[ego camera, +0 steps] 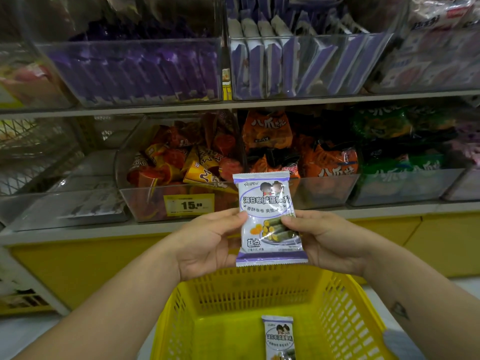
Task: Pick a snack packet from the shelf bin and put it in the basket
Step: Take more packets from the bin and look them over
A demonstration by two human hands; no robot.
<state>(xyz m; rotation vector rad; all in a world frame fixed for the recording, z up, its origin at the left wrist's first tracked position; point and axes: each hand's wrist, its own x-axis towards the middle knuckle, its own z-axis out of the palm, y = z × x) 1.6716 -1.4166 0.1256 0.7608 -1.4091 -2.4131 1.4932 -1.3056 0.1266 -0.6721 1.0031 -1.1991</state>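
Snack packet (268, 219) held upright over the yellow basket (337, 302), label facing the wearer.

Left hand (207, 242) and right hand (324, 240) pinch its side edges, fingers closed, probably to read it before dropping. Second packet (279, 336) below is cut off; source bin unclear.
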